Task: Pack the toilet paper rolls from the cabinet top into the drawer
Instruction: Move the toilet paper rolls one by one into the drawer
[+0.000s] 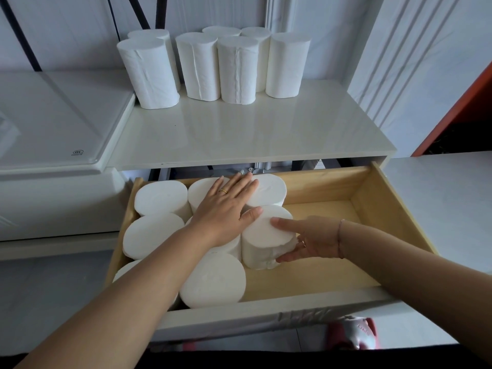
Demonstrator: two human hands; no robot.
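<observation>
Several white toilet paper rolls (213, 65) stand upright at the back of the glossy cabinet top (239, 134). Below it the wooden drawer (378, 206) is pulled out, its left half filled with several upright rolls (213, 280). My left hand (226, 206) lies flat, fingers spread, on the tops of the middle rolls. My right hand (311, 241) grips the side of the rightmost roll (266, 235), thumb on its top, fingers against its right side. That roll stands on the drawer floor against the others.
The right half of the drawer floor (332, 235) is bare wood. A white appliance lid (53, 123) adjoins the cabinet on the left. A white wall panel (415, 62) and an orange edge (458, 102) rise on the right. A pink slipper (354, 331) shows below the drawer front.
</observation>
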